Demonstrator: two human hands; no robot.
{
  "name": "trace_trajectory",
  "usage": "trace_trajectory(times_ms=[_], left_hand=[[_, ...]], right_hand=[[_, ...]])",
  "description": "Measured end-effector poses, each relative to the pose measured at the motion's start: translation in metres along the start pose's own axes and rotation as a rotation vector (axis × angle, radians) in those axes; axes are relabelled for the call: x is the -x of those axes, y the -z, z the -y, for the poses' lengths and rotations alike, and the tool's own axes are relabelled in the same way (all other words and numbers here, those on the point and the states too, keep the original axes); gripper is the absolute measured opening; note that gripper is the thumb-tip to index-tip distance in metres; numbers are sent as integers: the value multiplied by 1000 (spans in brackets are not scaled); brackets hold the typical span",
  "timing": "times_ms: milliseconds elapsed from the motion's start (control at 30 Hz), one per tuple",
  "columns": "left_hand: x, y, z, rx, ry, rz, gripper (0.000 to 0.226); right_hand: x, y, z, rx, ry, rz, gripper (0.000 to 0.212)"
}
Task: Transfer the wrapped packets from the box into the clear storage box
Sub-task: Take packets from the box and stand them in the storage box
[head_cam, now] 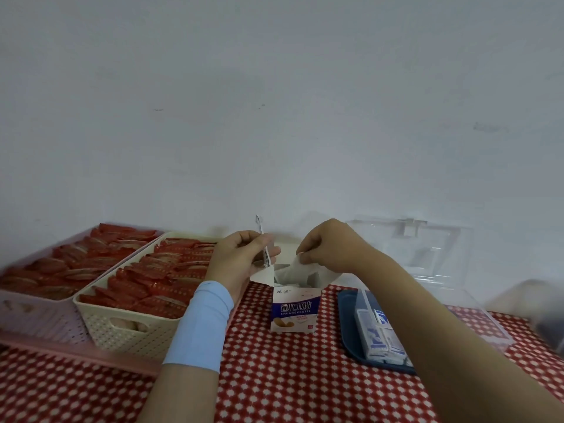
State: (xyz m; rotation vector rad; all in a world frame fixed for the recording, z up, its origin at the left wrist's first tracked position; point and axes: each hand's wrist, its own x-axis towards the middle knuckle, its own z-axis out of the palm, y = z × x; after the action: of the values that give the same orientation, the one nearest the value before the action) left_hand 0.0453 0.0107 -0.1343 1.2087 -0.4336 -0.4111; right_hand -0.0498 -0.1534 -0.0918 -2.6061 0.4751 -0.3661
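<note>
Left of the box (pixel 294 309), the pink basket (pixel 36 319) runs off the edge. Right of it, the right forearm (pixel 427 315) hides much of the clear storage box (pixel 488 328) and blue tray (pixel 351 328). Farther right, a blurred grey shape (pixel 546 315) is cut off. Above the box, the left hand (pixel 241 257) covers the lower part of the packets (pixel 259 225) it grips. The box's small print is unreadable.

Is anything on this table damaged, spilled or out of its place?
Nothing looks spilled or damaged. The small box stands upright on the checked cloth, its top flaps open. The left hand holds thin packets; the right hand pinches a white packet over the box. Red packets lie in orderly rows in the cream basket.
</note>
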Motion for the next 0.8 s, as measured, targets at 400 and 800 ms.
trace_trajectory(times_ms=[400,800], left_hand=[[-3,-1,-2,-155,-131,-98,11],[5,-5,-7,69,108,272,35]], right_hand=[[4,4,1,-81,31,-9,10],[31,38,13,-514,206,-131,22]])
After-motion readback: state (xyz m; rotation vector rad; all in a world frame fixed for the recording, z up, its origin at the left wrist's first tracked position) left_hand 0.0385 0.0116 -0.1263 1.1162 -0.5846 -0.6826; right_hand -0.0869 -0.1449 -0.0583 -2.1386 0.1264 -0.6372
